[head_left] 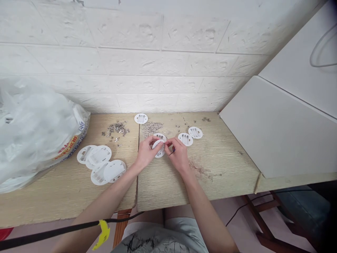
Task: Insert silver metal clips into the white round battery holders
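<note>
My left hand (146,153) is closed on the edge of a round white plastic battery holder (159,150), thumb across its top. My right hand (178,153) pinches at the right edge of the same holder; a small dark piece shows at its fingertips, too small to name. A thin dark shape also shows under that palm. Just behind the held piece lies another white battery holder (159,135), partly covered by it. Beyond my hands is a spread of small metal contacts (152,128).
Two slotted white discs (185,139) lie to the right, and a single disc (141,118) sits by the wall. Overlapping discs (98,155) and a pile of metal pieces (118,129) are on the left, beside a bulging plastic bag (39,133). A white panel (279,133) borders the right.
</note>
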The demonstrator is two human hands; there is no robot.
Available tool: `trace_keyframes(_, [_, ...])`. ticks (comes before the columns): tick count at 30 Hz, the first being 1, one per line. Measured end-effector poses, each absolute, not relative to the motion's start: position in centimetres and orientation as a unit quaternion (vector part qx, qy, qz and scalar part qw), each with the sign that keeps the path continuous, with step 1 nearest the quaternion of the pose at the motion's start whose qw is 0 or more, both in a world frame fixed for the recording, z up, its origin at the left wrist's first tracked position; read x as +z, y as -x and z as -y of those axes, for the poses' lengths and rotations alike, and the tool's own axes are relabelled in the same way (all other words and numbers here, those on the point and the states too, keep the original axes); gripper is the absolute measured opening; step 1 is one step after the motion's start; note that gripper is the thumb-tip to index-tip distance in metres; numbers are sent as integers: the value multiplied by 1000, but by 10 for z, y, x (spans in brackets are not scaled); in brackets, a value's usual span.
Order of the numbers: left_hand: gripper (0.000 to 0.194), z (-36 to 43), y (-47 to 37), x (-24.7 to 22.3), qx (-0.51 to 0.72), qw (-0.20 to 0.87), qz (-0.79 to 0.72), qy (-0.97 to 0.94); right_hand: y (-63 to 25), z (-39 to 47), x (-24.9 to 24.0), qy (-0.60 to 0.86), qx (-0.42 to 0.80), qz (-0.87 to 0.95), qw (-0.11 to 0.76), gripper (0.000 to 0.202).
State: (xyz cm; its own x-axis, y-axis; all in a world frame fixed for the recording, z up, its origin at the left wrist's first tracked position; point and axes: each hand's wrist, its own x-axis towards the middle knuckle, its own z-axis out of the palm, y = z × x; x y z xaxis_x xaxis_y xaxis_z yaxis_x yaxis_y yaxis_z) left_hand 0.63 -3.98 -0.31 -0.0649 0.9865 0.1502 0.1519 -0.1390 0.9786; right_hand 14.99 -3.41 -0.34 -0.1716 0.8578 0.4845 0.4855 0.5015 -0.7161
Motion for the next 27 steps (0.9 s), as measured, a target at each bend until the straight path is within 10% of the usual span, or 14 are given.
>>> trace_keyframes(27, [32, 38, -7, 2, 539, 511, -493, -453, -148, 32, -7, 469, 436, 584, 499, 22])
